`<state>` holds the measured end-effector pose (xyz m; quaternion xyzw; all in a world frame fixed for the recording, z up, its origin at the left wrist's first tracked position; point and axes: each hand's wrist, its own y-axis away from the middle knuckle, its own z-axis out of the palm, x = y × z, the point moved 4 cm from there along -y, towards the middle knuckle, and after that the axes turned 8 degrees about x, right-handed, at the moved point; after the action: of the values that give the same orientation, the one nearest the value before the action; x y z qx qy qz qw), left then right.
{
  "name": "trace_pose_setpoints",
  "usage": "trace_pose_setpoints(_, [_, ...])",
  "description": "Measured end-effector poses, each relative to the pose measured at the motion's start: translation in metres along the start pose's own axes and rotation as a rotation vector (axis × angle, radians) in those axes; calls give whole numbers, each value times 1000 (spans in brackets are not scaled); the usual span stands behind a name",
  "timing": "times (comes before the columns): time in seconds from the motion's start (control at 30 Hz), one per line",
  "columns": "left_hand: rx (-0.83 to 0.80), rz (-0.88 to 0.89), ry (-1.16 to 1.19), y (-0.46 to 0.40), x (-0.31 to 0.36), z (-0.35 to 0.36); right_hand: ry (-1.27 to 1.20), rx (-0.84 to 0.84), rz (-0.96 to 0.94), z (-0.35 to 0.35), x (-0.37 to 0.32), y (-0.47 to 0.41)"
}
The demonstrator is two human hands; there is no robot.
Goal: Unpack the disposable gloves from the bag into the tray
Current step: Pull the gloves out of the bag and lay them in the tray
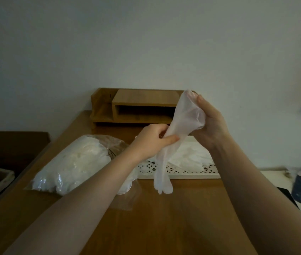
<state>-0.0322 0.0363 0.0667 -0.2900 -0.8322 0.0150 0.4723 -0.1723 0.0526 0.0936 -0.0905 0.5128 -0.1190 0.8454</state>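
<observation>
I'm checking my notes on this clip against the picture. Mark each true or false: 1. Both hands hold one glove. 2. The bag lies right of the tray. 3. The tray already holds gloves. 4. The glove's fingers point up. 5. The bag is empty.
1. True: the left hand and right hand grip one glove.
2. False: the bag lies left of the tray.
3. True.
4. False: they hang down, in front of the tray's front wall.
5. False: it is full of white gloves.
</observation>
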Motion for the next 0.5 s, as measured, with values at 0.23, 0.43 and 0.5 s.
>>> trace_pose_setpoints(0.23, [104, 50, 13, -2, 1, 0, 23, 313, 38, -51, 2, 3])
trace_pose_setpoints(0.43, [92, 29, 118, -6, 4, -3, 428, 645, 51, -68, 0, 9])
trace_pose_setpoints(0.5, [-49, -143, 429, -5, 2, 1, 495, 607, -5, -63, -6, 10])
